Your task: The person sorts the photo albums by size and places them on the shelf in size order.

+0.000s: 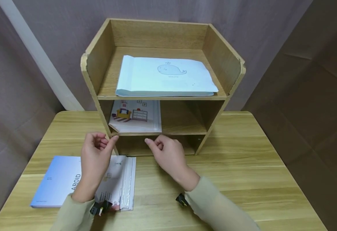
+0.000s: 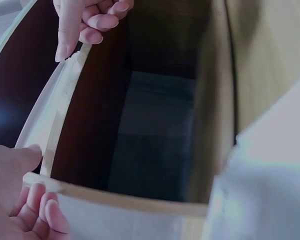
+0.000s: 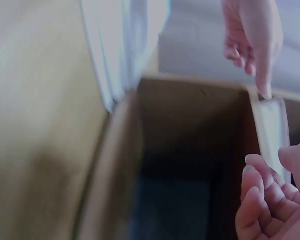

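Note:
A booklet with a yellow armchair and a drawer chest on its cover lies flat on the left of the middle shelf. My left hand is at its front left corner, the thumb tip right at the shelf edge and the fingers loosely bent. Near the front right corner, my right hand has its thumb pointing at the booklet's edge, fingers relaxed. Both wrist views show the thumbs at either end of the booklet's pale front edge. Neither hand grips anything.
On the wooden rack's top shelf lies a white book with a whale drawing. A blue book and another booklet in a clear sleeve lie on the table, partly beneath my left arm. Curtains hang behind.

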A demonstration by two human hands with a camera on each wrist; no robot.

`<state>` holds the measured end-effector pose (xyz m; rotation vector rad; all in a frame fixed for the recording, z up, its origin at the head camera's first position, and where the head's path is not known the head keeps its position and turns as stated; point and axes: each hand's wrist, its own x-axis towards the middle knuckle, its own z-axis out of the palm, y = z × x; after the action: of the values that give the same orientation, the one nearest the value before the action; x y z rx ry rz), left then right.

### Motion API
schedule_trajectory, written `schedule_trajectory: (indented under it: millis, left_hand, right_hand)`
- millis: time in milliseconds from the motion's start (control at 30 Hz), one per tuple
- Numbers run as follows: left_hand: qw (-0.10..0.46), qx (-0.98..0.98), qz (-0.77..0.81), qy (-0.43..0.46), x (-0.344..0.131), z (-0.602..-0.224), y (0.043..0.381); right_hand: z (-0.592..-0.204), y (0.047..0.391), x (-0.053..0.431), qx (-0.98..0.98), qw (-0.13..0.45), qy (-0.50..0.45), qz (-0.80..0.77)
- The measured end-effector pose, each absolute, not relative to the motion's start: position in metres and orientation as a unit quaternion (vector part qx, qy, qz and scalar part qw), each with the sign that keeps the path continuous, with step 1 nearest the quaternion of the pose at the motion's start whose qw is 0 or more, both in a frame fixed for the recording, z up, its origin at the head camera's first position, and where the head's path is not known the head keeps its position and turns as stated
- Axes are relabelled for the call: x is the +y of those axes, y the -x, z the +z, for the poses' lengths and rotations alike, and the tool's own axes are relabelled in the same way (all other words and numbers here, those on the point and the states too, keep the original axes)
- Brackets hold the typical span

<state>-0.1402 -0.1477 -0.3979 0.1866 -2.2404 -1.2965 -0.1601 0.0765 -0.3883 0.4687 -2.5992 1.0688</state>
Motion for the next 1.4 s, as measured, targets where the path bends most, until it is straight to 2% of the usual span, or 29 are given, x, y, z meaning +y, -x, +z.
schedule_trajectory:
  millis: [300,467,600,900,1200,1400]
  left_hand:
    - [0.197,-0.888,-0.407,-0.081,-0.179,-0.43,0.108]
    - [0.162,-0.914,-0.363,-0.086,-0.195,-0.441,0.101]
    - [0.154,-0.927,-0.332,-0.076,-0.202,-0.445,0.099]
    - [0.142,-0.942,-0.294,-0.072,-0.209,-0.45,0.096]
    - [0.091,-0.944,-0.303,-0.095,-0.209,-0.447,0.094]
    - [0.062,-0.949,-0.3,-0.079,-0.209,-0.448,0.092]
  right_hand:
    - [-0.425,0.144,0.063,-0.879,-0.053,-0.124,0.457]
    - [-0.437,0.143,0.06,-0.858,-0.13,-0.092,0.488]
    - [-0.443,0.139,0.057,-0.835,-0.177,-0.067,0.517]
    - [-0.446,0.131,0.05,-0.737,-0.26,-0.016,0.624]
    - [-0.446,0.126,0.042,-0.697,-0.284,0.028,0.658]
    - [-0.444,0.125,0.04,-0.684,-0.298,0.032,0.665]
